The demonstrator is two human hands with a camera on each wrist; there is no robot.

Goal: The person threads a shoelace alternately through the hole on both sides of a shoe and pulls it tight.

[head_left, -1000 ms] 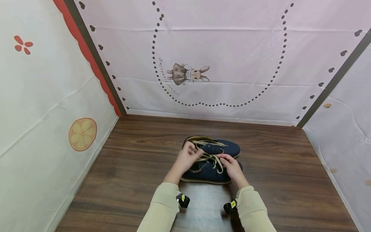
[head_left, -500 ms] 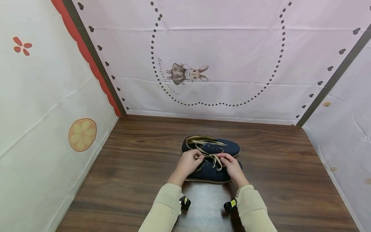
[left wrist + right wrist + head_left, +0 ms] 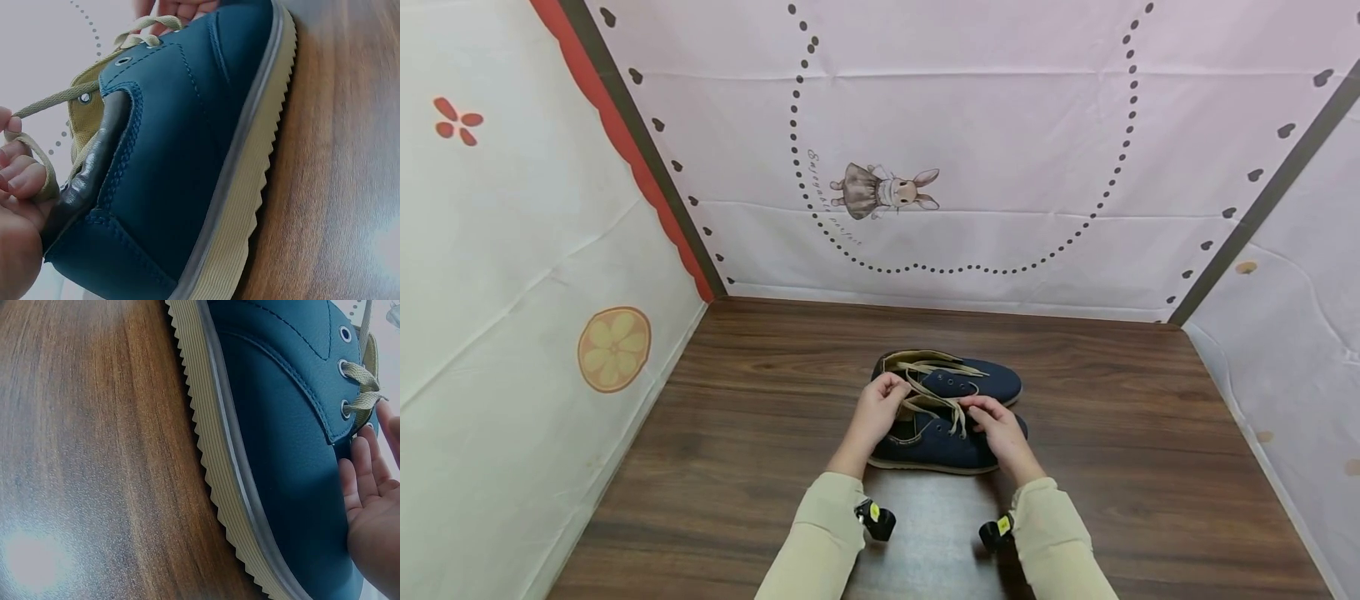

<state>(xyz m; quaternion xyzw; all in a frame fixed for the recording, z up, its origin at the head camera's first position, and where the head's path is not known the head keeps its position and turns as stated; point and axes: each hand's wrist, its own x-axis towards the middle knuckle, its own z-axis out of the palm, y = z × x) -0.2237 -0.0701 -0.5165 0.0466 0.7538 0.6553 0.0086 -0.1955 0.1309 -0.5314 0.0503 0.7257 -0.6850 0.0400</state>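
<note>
Two navy lace-up shoes lie side by side on the brown wood-grain surface, toes to the right. My left hand is above the heel end of the near shoe and pinches a tan shoelace. In the left wrist view that lace runs taut from an eyelet to the fingertips, and a loose part loops round the fingers. At the toe end, my right hand pinches the lace near the lower eyelets; its thumb is partly out of sight. The near shoe's blue side and ridged cream sole fill much of the right wrist view.
The far shoe stands just behind, its laces loose over the opening. Behind both rises a pale printed cloth wall, with cloth walls on left and right too. Wood-grain surface extends to either side of the shoes.
My left hand came down to the lace near the shoe opening, then drew it back up and left. The lace loop by the right hand has shrunk. The right hand stays put.
</note>
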